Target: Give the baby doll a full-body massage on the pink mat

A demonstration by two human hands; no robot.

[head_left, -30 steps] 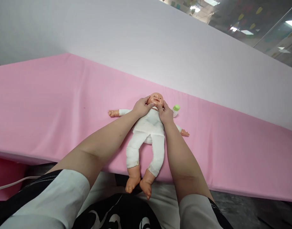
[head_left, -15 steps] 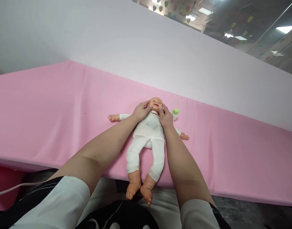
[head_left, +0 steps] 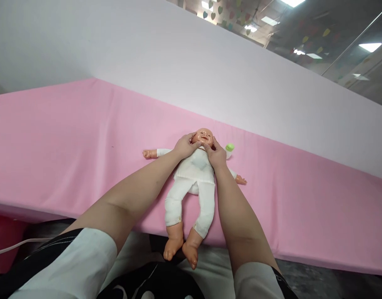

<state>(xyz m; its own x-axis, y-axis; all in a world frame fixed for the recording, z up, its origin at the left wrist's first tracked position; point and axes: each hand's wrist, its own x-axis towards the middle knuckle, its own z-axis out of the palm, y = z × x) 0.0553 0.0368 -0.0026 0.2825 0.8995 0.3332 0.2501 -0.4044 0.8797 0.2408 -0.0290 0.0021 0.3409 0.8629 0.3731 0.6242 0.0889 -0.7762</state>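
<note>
A baby doll (head_left: 195,166) in white cloth lies face up, its arms spread and its feet reaching past the near edge of the pink-covered table (head_left: 125,116). My left hand (head_left: 186,146) cups the left side of the doll's head, thumb at the chin. On the other side my right hand (head_left: 217,153) holds the head too, its thumb also under the chin. The two thumb tips are close together. Fingers of both hands are partly hidden beside and behind the head.
Just right of my right hand lies a small bottle with a green cap (head_left: 230,147). A white wall (head_left: 153,50) rises behind the table, with a glass pane (head_left: 296,37) above it. At lower left is a pale cable (head_left: 19,245).
Both thumbs have slid from the doll's cheeks down and inward to its chin. The hands stay around the head, and the doll lies as before.
</note>
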